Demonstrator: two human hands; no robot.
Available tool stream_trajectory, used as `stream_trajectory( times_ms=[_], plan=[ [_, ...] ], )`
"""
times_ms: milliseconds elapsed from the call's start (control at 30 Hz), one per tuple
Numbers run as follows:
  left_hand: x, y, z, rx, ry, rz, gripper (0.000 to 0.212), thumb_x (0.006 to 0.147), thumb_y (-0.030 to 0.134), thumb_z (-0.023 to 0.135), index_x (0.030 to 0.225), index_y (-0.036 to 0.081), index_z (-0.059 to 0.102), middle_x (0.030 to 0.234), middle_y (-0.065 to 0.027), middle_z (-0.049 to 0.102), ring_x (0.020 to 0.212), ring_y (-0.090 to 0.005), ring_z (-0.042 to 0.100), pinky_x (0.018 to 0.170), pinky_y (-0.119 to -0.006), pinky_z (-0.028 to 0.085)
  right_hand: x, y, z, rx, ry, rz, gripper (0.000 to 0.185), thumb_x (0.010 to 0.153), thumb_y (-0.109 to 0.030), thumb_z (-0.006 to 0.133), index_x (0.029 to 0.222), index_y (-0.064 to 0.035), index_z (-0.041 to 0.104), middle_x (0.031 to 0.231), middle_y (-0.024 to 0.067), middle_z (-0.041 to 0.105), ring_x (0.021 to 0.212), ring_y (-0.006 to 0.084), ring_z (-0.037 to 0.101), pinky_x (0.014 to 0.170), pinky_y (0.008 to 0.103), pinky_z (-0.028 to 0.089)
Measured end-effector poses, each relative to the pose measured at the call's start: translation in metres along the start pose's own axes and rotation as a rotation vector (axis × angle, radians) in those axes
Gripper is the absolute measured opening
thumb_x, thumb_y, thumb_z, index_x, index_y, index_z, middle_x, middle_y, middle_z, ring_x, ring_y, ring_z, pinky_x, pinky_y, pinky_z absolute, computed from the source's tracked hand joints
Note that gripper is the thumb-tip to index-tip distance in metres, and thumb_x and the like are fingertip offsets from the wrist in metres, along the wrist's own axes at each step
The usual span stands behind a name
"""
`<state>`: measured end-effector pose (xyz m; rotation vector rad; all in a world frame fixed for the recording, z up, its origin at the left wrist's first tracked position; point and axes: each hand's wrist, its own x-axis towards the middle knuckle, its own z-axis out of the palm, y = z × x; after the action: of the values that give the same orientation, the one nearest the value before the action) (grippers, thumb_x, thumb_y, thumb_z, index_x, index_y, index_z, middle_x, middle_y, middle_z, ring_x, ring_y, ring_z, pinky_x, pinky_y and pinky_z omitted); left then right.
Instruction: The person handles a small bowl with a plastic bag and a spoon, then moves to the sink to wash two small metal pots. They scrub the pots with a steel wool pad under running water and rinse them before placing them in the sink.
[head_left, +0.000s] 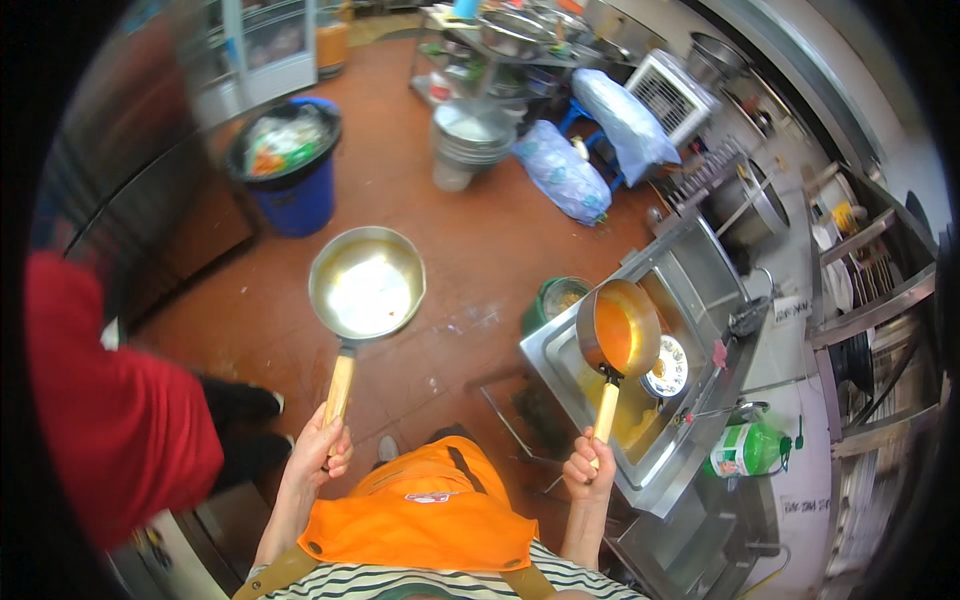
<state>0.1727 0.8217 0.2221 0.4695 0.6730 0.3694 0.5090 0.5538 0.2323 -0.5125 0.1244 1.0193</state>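
My left hand (321, 444) is closed around the wooden handle of a metal saucepan (367, 283), held out over the red tiled floor; its bright inside shows a little residue. In my right hand (589, 466) is the wooden handle of a second saucepan (619, 328), whose inside looks orange; whether that is liquid I cannot tell. This pan is above the near part of a stainless steel sink (551, 346). A patterned plate (667, 367) lies in the sink, partly hidden by the right pan, with yellowish liquid or residue near it.
A person in red (127, 435) stands close at the left. Beyond are a blue trash bin (296, 202), stacked metal pots (472, 135) and filled plastic bags (566, 176) on the floor. A green bin (534, 319) touches the sink's side; a green bottle (756, 448) stands right of it.
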Motion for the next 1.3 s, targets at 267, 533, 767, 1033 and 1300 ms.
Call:
stream_trajectory(
  times_ms=[267,533,767,1033,1300],
  plan=[
    [0.210,0.120,0.061,0.117,0.009,-0.100,0.027,0.096,0.014,0.048,0.122,0.013,0.044,0.057,-0.0015,0.039,0.038,-0.0077,0.032,0.034,-0.021,0.029,0.170,-0.047,0.001,-0.044,0.261,-0.263,0.014,0.091,-0.013,0.048,0.104,-0.0093,0.054,0.064,-0.0020,0.044,0.038,0.0037,0.029,0.036,0.0214,0.028],
    [0.414,0.237,0.131,0.373,-0.034,-0.226,0.027,0.096,0.017,0.048,0.122,0.020,0.044,0.057,0.0000,0.038,0.035,-0.0072,0.031,0.031,-0.021,0.028,0.329,-0.105,0.048,-0.048,0.440,-0.441,0.016,0.088,-0.009,0.049,0.104,-0.0088,0.051,0.065,-0.0001,0.045,0.038,0.0048,0.032,0.036,0.0207,0.026],
    [0.615,0.291,0.212,0.532,-0.188,-0.242,0.027,0.096,0.015,0.048,0.122,0.013,0.042,0.056,-0.0007,0.039,0.035,-0.0082,0.032,0.032,-0.022,0.029,0.439,-0.177,0.031,0.046,0.562,-0.618,0.016,0.088,-0.012,0.053,0.104,-0.0092,0.051,0.066,-0.0001,0.046,0.039,0.0039,0.031,0.037,0.0204,0.026],
    [0.835,0.337,0.372,0.770,-0.392,-0.429,0.032,0.093,0.015,0.052,0.123,0.014,0.041,0.054,-0.0002,0.039,0.035,-0.0074,0.034,0.030,-0.022,0.028,0.529,-0.317,0.021,0.039,0.845,-0.779,0.009,0.086,-0.013,0.057,0.087,-0.0096,0.048,0.059,-0.0010,0.044,0.040,0.0056,0.032,0.037,0.0220,0.026],
    [0.997,0.281,0.552,0.967,-0.511,-0.544,0.037,0.091,0.017,0.057,0.124,0.016,0.042,0.055,0.0010,0.040,0.036,-0.0059,0.032,0.031,-0.020,0.028,0.579,-0.460,-0.081,-0.203,1.320,-0.588,0.010,0.083,-0.008,0.052,0.086,-0.0093,0.043,0.060,0.0013,0.045,0.042,0.0073,0.036,0.037,0.0234,0.028]
  ],
)
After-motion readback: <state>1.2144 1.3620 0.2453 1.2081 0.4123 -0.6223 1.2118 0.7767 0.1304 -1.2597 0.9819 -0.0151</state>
